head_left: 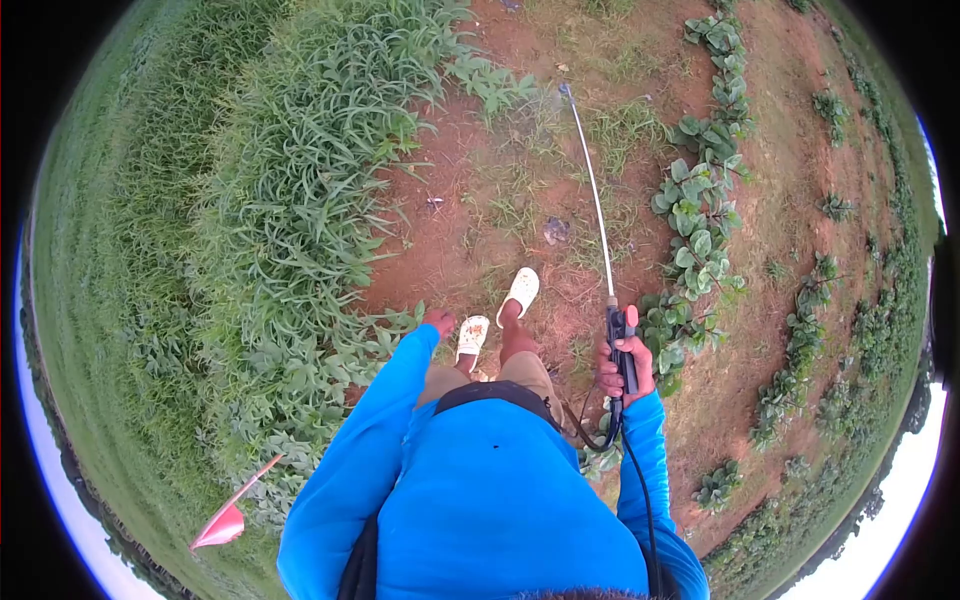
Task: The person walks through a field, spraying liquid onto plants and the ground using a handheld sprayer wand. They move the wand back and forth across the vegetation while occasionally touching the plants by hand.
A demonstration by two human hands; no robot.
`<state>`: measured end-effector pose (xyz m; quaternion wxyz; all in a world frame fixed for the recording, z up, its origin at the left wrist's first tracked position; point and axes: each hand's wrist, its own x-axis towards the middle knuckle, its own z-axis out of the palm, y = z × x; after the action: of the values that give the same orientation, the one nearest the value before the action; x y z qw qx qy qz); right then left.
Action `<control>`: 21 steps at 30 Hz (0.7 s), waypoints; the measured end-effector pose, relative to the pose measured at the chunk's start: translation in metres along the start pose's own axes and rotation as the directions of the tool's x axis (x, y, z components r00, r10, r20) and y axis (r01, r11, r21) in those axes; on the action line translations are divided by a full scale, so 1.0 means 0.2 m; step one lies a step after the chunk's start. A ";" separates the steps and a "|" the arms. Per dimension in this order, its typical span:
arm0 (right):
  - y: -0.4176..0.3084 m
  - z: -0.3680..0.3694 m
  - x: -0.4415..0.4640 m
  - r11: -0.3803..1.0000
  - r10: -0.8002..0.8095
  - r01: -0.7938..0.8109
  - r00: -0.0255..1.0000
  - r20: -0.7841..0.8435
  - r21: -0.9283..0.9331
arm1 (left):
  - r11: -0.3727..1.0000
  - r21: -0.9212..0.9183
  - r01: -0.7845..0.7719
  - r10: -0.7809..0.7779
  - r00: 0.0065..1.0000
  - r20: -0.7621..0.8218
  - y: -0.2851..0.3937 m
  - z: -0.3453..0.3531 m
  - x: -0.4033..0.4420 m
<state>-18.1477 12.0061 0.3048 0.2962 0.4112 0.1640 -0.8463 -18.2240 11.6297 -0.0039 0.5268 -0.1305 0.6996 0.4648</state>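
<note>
My right hand [628,368] is wrapped round the black handle of a spray wand [597,205]. Above the fingers, the handle carries an orange-red knob. Its thin metal lance reaches forward over the path to a blue nozzle [566,90], held above grass and soil. From the handle's lower end a black hose [600,440] curves back beside my body. Low at my side, near the tall green growth, is my left hand [438,322]; its fingers are too small and foreshortened to make out.
Leafy crop plants [700,240] stand in a row close to the wand's right side, with further rows beyond. Dense grass [330,170] borders the reddish path [430,230] on the left. A red flag on a stick [225,522] is at lower left. Both feet wear pale clogs [520,290].
</note>
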 end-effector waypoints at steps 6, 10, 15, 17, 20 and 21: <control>-0.12 -0.15 -0.03 0.988 -0.115 0.136 0.968 -0.223 0.078 | 1.000 0.021 0.023 -0.024 0.999 0.044 0.23 0.00 0.14; -0.35 -0.20 0.09 0.967 -0.248 0.256 0.916 -0.316 -0.016 | 1.000 -0.007 0.003 -0.002 0.997 0.073 0.31 -0.03 0.18; -0.69 -0.24 0.28 0.943 -0.324 0.332 0.887 -0.330 -0.033 | 0.996 -0.065 0.067 -0.065 0.998 0.026 0.49 -0.06 0.08; -0.81 -0.25 0.31 0.946 -0.309 0.323 0.918 -0.249 0.017 | 0.994 -0.045 0.098 -0.099 0.995 -0.020 0.56 -0.07 0.05; -0.96 -0.23 0.35 0.954 -0.290 0.295 0.953 -0.088 0.056 | 0.995 -0.015 0.100 -0.101 0.992 -0.078 0.65 -0.09 0.05; -1.01 -0.19 0.36 0.965 -0.256 0.257 0.966 -0.021 0.054 | 0.997 0.004 0.071 -0.070 0.994 -0.085 0.70 -0.09 0.04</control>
<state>-18.2874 12.1555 0.2315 0.1715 0.4004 0.1942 -0.8789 -18.3333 11.6924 0.0617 0.5132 -0.1729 0.7178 0.4376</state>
